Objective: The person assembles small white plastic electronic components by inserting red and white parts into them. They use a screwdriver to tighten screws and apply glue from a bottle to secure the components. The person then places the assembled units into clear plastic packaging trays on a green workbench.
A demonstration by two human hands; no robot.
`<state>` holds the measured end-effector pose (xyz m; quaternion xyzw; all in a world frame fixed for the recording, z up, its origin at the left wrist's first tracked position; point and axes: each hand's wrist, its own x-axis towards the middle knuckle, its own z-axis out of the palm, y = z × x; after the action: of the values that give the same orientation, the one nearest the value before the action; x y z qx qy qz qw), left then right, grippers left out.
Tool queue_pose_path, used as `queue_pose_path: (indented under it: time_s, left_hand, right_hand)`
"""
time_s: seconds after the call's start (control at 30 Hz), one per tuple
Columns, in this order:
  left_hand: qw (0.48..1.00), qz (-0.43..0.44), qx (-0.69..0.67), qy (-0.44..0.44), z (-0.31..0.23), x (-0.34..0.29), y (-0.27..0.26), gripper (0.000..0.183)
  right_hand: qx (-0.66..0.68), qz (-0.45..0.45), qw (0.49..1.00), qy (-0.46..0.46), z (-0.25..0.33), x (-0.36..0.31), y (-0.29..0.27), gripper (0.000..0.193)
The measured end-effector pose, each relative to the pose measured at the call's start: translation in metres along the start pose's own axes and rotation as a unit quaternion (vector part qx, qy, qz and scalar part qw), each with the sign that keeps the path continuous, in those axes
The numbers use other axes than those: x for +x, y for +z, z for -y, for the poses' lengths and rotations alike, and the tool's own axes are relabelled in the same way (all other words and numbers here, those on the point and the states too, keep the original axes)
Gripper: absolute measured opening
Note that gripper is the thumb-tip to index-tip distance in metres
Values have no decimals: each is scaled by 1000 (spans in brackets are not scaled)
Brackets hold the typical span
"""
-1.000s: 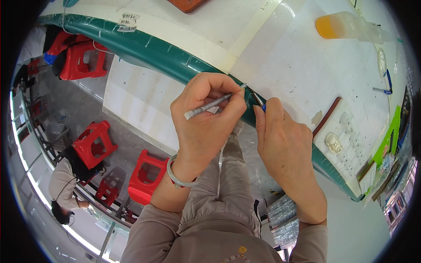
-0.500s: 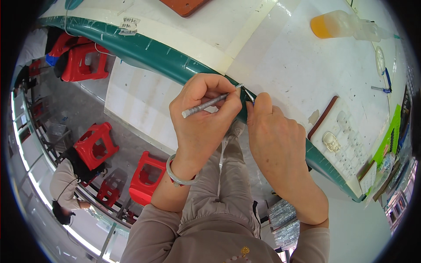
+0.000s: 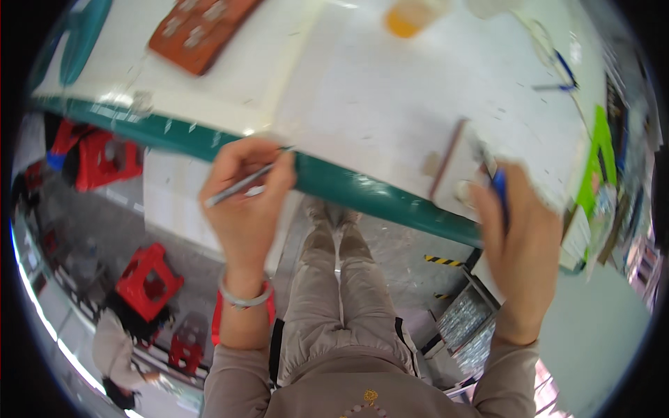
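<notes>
Close to the table's green edge, my left hand pinches a thin grey rod, which slants across the fingers. Whatever sits at the rod's tip is too blurred to make out. Farther right, my right hand is closed around a small tool with a blue handle. The tool's metal end lies over a white slab with a brown side. Motion blur and the hand hide part of the slab and the pale pieces on it.
The white tabletop has a padded green edge. On it are a reddish-brown block with silvery pieces, a container of orange liquid and a blue-handled item. Red stools and a seated person are lower left.
My hands have moved apart: the left went leftward with the grey rod, the right went rightward to the white slab with the blue-handled tool. The whole view has shifted.
</notes>
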<state>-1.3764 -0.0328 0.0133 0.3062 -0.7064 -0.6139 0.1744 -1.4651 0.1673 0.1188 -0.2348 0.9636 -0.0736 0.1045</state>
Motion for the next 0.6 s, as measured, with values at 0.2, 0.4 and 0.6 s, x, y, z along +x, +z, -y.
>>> queue_pose_path:
  time_s: [0.2,0.4,0.6]
  left_hand:
    - [994,72,-30,-75,-19,7,-6,12]
    - [947,209,-185,-162,-37,-4,22,19]
    - [952,254,-127,-114,-54,-7,73,22]
  right_hand:
    - [-46,-77,995,-31,-181,28,0,18]
    - [-14,-140,989,-37,-222,17,22,21]
    - [29,-158,986,-44,-240,4,28,30]
